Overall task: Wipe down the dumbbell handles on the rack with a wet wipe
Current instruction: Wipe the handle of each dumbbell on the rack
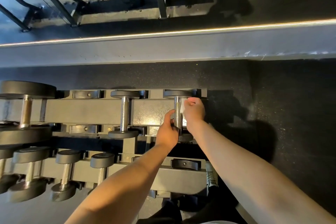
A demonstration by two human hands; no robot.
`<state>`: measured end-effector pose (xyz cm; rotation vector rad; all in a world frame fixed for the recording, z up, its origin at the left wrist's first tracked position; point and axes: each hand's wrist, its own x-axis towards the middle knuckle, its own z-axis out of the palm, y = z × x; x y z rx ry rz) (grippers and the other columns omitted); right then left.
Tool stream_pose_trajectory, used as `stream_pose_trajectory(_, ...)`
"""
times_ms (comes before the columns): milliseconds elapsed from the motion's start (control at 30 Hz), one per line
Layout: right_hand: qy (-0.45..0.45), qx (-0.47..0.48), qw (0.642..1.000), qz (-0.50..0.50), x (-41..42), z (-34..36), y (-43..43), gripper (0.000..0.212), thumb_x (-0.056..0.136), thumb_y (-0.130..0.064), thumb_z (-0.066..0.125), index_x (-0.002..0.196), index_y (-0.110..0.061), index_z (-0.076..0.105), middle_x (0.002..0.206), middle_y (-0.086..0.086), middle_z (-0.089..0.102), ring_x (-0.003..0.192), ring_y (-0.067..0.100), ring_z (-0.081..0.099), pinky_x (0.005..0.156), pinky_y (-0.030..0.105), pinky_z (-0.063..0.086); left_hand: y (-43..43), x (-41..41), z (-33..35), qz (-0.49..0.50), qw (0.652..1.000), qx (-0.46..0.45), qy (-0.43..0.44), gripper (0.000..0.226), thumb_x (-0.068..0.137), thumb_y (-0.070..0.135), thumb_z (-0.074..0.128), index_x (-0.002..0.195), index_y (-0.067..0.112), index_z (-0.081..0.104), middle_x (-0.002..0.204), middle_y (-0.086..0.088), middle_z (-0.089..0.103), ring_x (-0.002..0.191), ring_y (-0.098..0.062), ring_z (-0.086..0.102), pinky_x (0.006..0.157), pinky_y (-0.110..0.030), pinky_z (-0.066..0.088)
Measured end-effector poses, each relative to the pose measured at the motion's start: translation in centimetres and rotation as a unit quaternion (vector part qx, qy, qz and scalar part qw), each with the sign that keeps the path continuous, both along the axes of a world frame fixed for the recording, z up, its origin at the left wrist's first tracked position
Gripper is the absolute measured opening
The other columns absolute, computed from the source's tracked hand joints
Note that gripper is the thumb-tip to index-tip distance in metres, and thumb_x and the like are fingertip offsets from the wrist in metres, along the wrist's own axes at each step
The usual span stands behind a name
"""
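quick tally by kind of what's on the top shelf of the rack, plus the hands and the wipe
dumbbells: 3
wet wipe: 1
hands: 2, left hand and right hand
total: 6

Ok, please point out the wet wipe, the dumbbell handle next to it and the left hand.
wet wipe (182,106): head view, white fold beside the handle.
dumbbell handle (177,107): head view, knurled middle.
left hand (167,133): head view, back of the hand.
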<state>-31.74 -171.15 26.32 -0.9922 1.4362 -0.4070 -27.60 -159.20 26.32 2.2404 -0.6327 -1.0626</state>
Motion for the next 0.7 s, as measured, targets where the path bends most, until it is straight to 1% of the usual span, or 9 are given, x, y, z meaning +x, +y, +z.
stream_pose_trajectory(100, -0.017, 0.020, 1.000, 0.017, 0.8, 0.2, -0.6, 0.017, 0.100, -0.014, 0.058, 0.115, -0.013, 0.066, 0.095, -0.005, 0.059, 0.085, 0.009, 0.056, 0.068, 0.020, 0.046, 0.1, 0.1, -0.4, 0.006, 1.000, -0.002, -0.003, 0.071, 0.097, -0.002, 0.045, 0.148, 0.045, 0.027, 0.098, 0.011, 0.063, 0.074, -0.022, 0.069, 0.065, -0.039, 0.060)
stream_pose_trajectory(200, 0.013, -0.001, 0.997, 0.077, 0.6, -0.6, 0.7, 0.020, 0.102, -0.017, 0.056, 0.116, -0.012, 0.068, 0.100, -0.003, 0.062, 0.092, 0.012, 0.058, 0.075, 0.023, 0.048, 0.2, 0.1, -0.6, 0.020, 1.000, -0.018, -0.004, 0.070, 0.097, -0.001, 0.045, 0.148, 0.045, 0.030, 0.107, 0.003, 0.067, 0.079, -0.018, 0.069, 0.069, -0.037, 0.060)
stream_pose_trajectory(267, 0.048, -0.019, 0.992, 0.117, -0.2, -1.4, 1.6, 0.020, 0.103, -0.015, 0.051, 0.106, -0.013, 0.070, 0.098, 0.000, 0.065, 0.092, 0.015, 0.061, 0.076, 0.025, 0.049, 0.4, 0.1, -0.6, 0.025, 0.999, -0.032, -0.003, 0.067, 0.098, -0.001, 0.044, 0.148, 0.043, 0.033, 0.107, 0.004, 0.068, 0.078, -0.015, 0.068, 0.065, -0.028, 0.056)
stream_pose_trajectory(367, 0.102, -0.012, 0.971, 0.215, -1.8, -2.5, 3.3, 0.027, 0.102, -0.010, 0.046, 0.085, -0.016, 0.066, 0.083, -0.001, 0.061, 0.082, 0.016, 0.059, 0.064, 0.021, 0.044, 0.6, 0.3, -0.8, 0.035, 0.998, -0.045, 0.011, 0.065, 0.100, 0.000, 0.042, 0.147, 0.044, 0.035, 0.109, 0.006, 0.069, 0.078, -0.014, 0.067, 0.065, -0.025, 0.053)
stream_pose_trajectory(433, 0.126, 0.016, 0.956, 0.266, -2.7, -3.0, 4.1, 0.024, 0.101, -0.009, 0.046, 0.099, -0.014, 0.069, 0.090, 0.000, 0.062, 0.082, 0.016, 0.058, 0.068, 0.026, 0.048, 0.9, 0.8, -0.8, 0.046, 0.997, -0.051, 0.028, 0.063, 0.102, 0.000, 0.041, 0.148, 0.042, 0.036, 0.117, 0.006, 0.069, 0.085, -0.013, 0.068, 0.071, -0.025, 0.055)
stream_pose_trajectory(500, 0.131, 0.040, 0.945, 0.296, -3.1, -2.9, 4.1, 0.028, 0.102, -0.008, 0.046, 0.119, -0.012, 0.067, 0.107, 0.005, 0.064, 0.092, 0.018, 0.058, 0.076, 0.030, 0.049, 1.5, 1.3, -0.6, 0.077, 0.992, -0.066, 0.073, 0.059, 0.104, -0.003, 0.037, 0.150, 0.034, 0.036, 0.121, 0.001, 0.067, 0.089, -0.008, 0.067, 0.075, -0.017, 0.055)
stream_pose_trajectory(533, 0.134, 0.051, 0.943, 0.302, -3.1, -2.8, 4.0, 0.029, 0.102, -0.009, 0.045, 0.123, -0.012, 0.065, 0.111, 0.007, 0.063, 0.094, 0.018, 0.058, 0.076, 0.028, 0.046, 1.8, 1.4, -0.6, 0.090, 0.988, -0.073, 0.100, 0.057, 0.105, -0.005, 0.034, 0.150, 0.029, 0.036, 0.123, -0.003, 0.066, 0.092, -0.005, 0.065, 0.080, -0.013, 0.053)
stream_pose_trajectory(600, 0.146, 0.054, 0.934, 0.321, -3.2, -2.5, 3.7, 0.026, 0.102, -0.011, 0.045, 0.120, -0.011, 0.065, 0.110, 0.007, 0.063, 0.093, 0.017, 0.057, 0.073, 0.027, 0.047, 2.5, 1.5, -0.7, 0.102, 0.985, -0.075, 0.116, 0.054, 0.106, -0.005, 0.032, 0.151, 0.023, 0.036, 0.126, -0.005, 0.066, 0.102, -0.002, 0.062, 0.087, -0.008, 0.047)
stream_pose_trajectory(700, 0.195, 0.030, 0.918, 0.343, -3.1, -2.9, 3.6, 0.023, 0.098, -0.017, 0.049, 0.109, -0.006, 0.066, 0.107, 0.005, 0.063, 0.092, 0.018, 0.058, 0.084, 0.034, 0.053, 3.3, 1.1, -1.0, 0.120, 0.983, -0.064, 0.123, 0.049, 0.108, 0.007, 0.032, 0.152, 0.028, 0.037, 0.129, 0.003, 0.065, 0.092, 0.002, 0.059, 0.072, -0.001, 0.044)
